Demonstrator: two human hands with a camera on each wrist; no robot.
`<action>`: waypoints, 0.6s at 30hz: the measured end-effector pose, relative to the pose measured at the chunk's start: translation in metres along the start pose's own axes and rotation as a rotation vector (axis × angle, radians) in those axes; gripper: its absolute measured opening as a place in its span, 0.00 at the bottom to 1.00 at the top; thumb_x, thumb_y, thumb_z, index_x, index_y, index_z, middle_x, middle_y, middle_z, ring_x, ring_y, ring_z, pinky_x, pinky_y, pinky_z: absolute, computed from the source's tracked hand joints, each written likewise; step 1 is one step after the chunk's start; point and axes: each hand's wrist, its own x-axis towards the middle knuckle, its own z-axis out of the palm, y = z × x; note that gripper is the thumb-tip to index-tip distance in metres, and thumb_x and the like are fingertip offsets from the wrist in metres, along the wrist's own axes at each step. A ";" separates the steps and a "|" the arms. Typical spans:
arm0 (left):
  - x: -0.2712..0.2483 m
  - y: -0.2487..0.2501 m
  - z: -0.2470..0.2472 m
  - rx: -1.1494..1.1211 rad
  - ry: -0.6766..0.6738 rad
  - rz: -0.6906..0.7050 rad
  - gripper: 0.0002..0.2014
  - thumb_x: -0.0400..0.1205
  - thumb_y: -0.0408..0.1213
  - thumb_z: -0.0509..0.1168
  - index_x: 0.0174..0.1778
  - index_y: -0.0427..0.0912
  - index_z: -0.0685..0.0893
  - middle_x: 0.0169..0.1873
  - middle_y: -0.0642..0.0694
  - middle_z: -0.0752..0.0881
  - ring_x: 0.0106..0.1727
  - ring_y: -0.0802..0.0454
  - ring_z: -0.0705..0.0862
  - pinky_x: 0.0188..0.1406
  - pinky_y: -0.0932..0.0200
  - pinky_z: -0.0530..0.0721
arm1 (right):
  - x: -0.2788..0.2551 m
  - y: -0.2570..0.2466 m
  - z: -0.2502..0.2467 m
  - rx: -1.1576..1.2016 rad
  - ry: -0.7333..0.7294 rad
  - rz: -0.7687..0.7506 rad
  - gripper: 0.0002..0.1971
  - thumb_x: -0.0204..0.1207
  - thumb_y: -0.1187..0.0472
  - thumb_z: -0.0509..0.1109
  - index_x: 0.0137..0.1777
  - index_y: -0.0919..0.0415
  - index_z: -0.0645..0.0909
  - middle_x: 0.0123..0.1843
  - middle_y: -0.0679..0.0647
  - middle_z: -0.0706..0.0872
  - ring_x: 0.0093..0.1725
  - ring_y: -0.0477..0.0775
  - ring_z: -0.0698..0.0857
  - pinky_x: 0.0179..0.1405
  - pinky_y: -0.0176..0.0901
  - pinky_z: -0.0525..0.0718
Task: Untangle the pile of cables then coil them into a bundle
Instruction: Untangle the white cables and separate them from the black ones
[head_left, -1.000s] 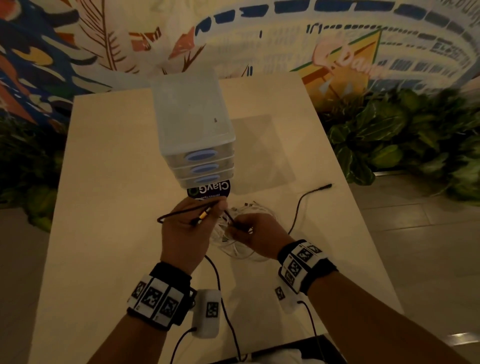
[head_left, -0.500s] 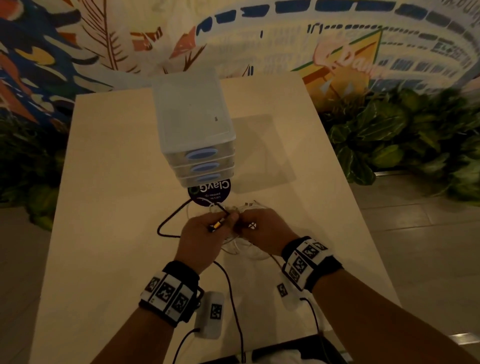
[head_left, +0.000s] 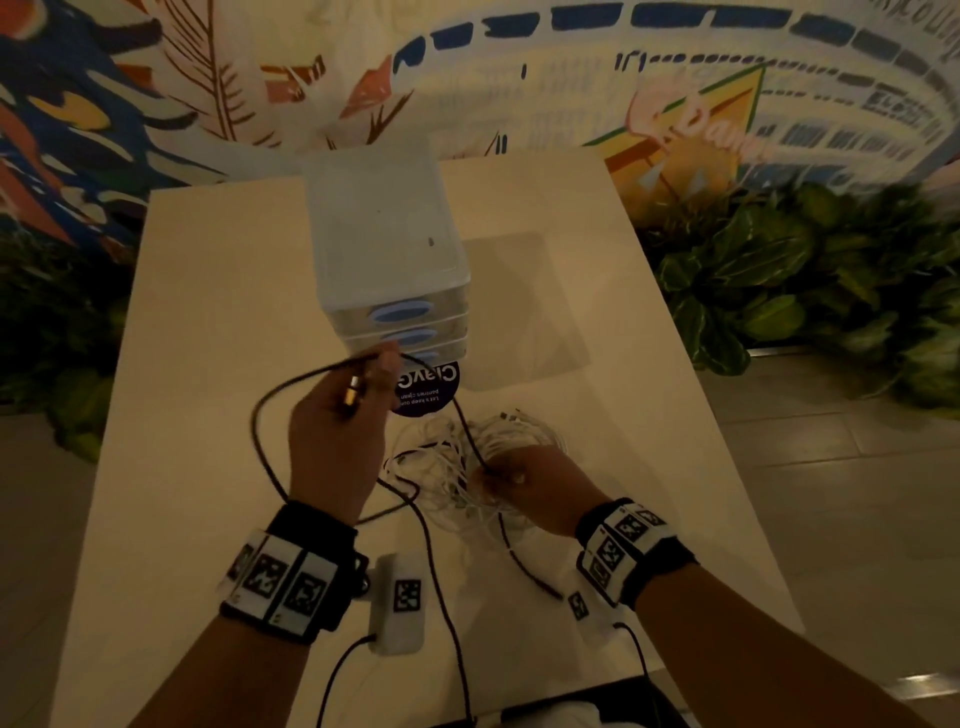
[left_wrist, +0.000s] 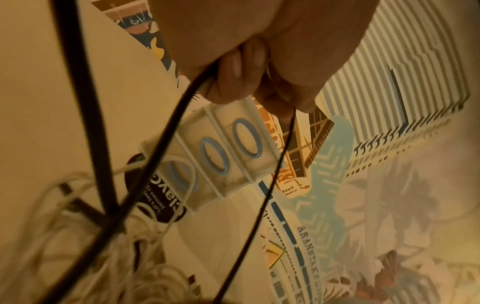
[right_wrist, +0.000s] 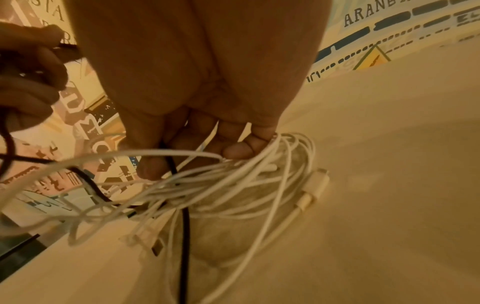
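Cables lie in a tangled pile (head_left: 467, 457) at the centre of the head view, on a pale table (head_left: 182, 364) – many thin white loops, too knotted to count, with one black cable (head_left: 260, 431) threaded through. The left hand (head_left: 332, 441), raised left of centre, curls its fingers round the black cable near a metal-tipped plug (head_left: 352, 395). The right hand (head_left: 530, 488), lower and right of centre, pinches the same black cable at the pile's near edge. Above stands a translucent drawer unit (head_left: 387, 260) with three blue handles; before it a dark round sticker (head_left: 426, 389) reads "ClayG", upside down

Left wrist view: fingers (left_wrist: 233, 78) at the top are curled, pinching the black cable (left_wrist: 161, 148), with the three-drawer unit (left_wrist: 215, 156) mid-frame

Right wrist view: fingertips (right_wrist: 239, 150) are pressed together on the black cable (right_wrist: 184, 236), touching the white loops (right_wrist: 259, 185) – two white connectors (right_wrist: 314, 189) lie at right. Mural lettering in the upper right begins "ARAN"
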 end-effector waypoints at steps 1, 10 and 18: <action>-0.003 -0.004 0.003 0.040 -0.071 -0.016 0.06 0.82 0.53 0.69 0.53 0.63 0.88 0.27 0.56 0.85 0.25 0.63 0.78 0.27 0.68 0.73 | 0.001 -0.004 -0.002 0.004 0.015 -0.009 0.16 0.84 0.47 0.70 0.50 0.60 0.92 0.48 0.52 0.92 0.48 0.45 0.83 0.48 0.24 0.70; -0.031 -0.049 0.040 0.446 -0.436 -0.037 0.21 0.79 0.60 0.70 0.68 0.63 0.79 0.53 0.60 0.86 0.50 0.62 0.83 0.50 0.65 0.81 | 0.010 -0.019 -0.007 -0.176 0.051 -0.108 0.11 0.84 0.50 0.70 0.50 0.58 0.87 0.49 0.53 0.89 0.45 0.48 0.82 0.46 0.38 0.75; -0.018 -0.050 0.031 0.418 -0.476 -0.075 0.19 0.84 0.45 0.67 0.71 0.62 0.77 0.54 0.57 0.85 0.53 0.56 0.84 0.46 0.68 0.78 | 0.006 -0.013 0.002 -0.137 -0.001 -0.103 0.12 0.86 0.44 0.66 0.55 0.47 0.88 0.51 0.43 0.87 0.48 0.45 0.82 0.51 0.39 0.81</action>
